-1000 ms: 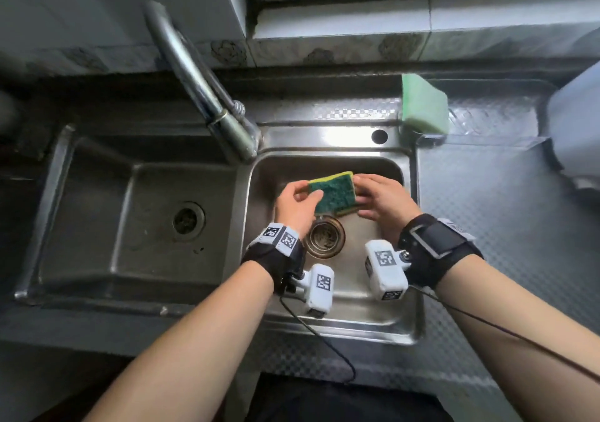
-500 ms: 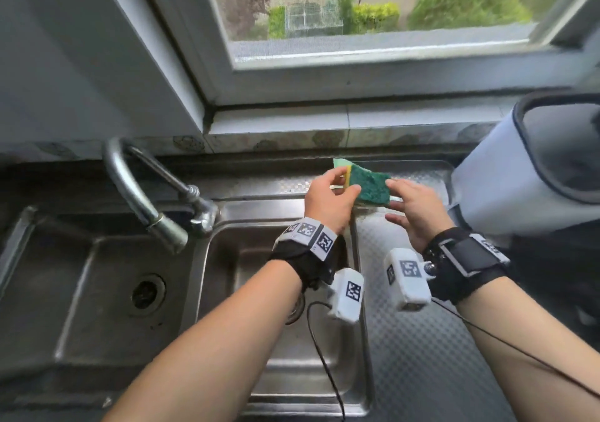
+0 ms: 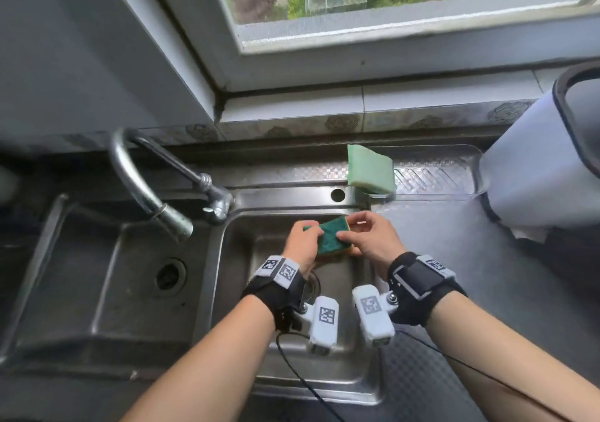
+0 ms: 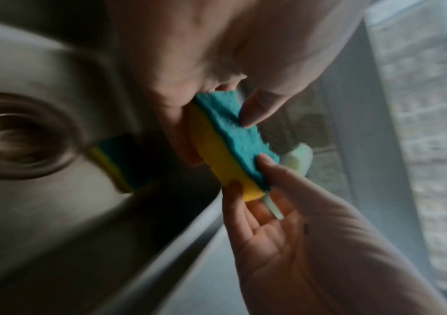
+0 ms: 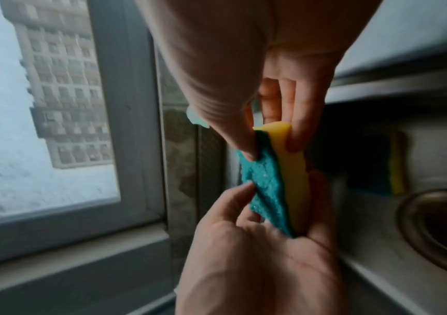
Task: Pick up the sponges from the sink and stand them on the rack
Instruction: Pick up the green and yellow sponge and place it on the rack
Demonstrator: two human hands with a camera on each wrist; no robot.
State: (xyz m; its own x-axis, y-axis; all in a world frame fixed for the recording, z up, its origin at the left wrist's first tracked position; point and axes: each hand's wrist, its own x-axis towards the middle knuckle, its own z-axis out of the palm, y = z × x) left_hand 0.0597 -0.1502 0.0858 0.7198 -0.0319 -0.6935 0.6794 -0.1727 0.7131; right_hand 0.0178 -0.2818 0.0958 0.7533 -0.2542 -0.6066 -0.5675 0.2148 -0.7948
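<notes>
- Stainless steel makes up the double-basin sink (image 3: 227,340), which fills the lower part of the head view; its right basin holds a round drain, largely hidden behind the left wrist.
- A pale grey plastic bin with a dark rim (image 3: 535,168) stands on the counter at the right, near the end of the rack.
- A curved chrome tap (image 3: 143,188) arches over the divider between the two basins, its spout pointing down and to the left basin's side.
- A clear ribbed plastic rack (image 3: 435,175) lies along the ledge behind the right basin.
- A light green sponge with a pale face (image 3: 370,170) stands on edge at the rack's left end, leaning slightly.
- The right hand (image 3: 373,240) pinches one end of the held sponge, thumb on the scouring face and fingers on the yellow foam.
- The left hand (image 3: 303,243) grips the opposite end the same way, thumb laid across the green face.
- A yellow sponge with a dark green scouring pad (image 3: 332,235) is held between both hands above the right basin, clear of the rack.
- Both wrist views show a steel wall mirroring this sponge as a blurred reflection (image 5: 378,162).
</notes>
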